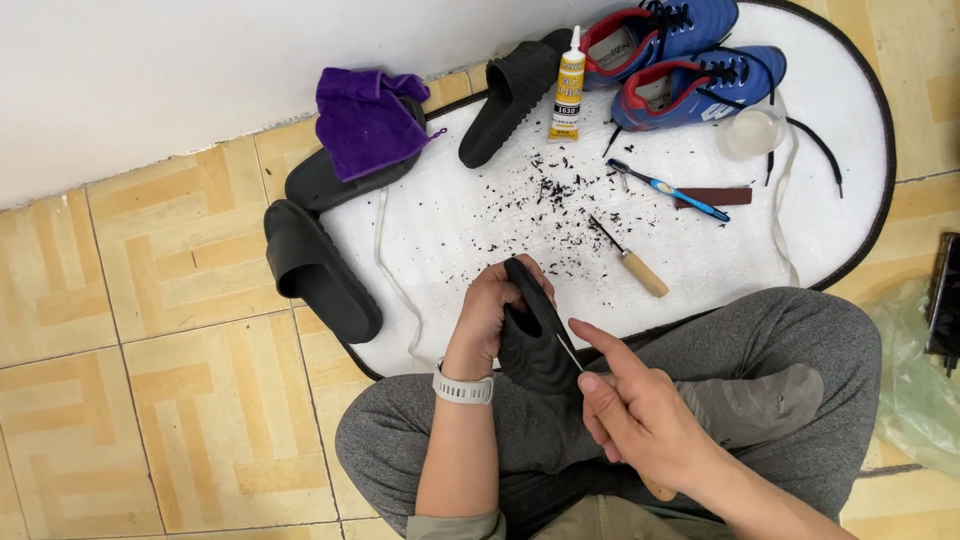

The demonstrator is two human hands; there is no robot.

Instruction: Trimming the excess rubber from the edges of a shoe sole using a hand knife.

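One white oval mat (700, 250) with a dark rim lies on patterned tan floor tiles (180, 300), speckled with black shavings (560, 205). Two blue and red lace-up shoes (690, 60) sit at its far edge, and smooth black rubber slippers (315, 265) lie along its left side, one under a purple cloth (368, 120). At the mat's near edge, over the lap, the left hand (490, 310) is wrapped tightly around a black slipper (535, 345). The right hand (640, 415) is closed on a thin-bladed wooden-handled tool (572, 355), forefinger extended, blade touching the slipper. A clear cup (752, 132) looks empty.
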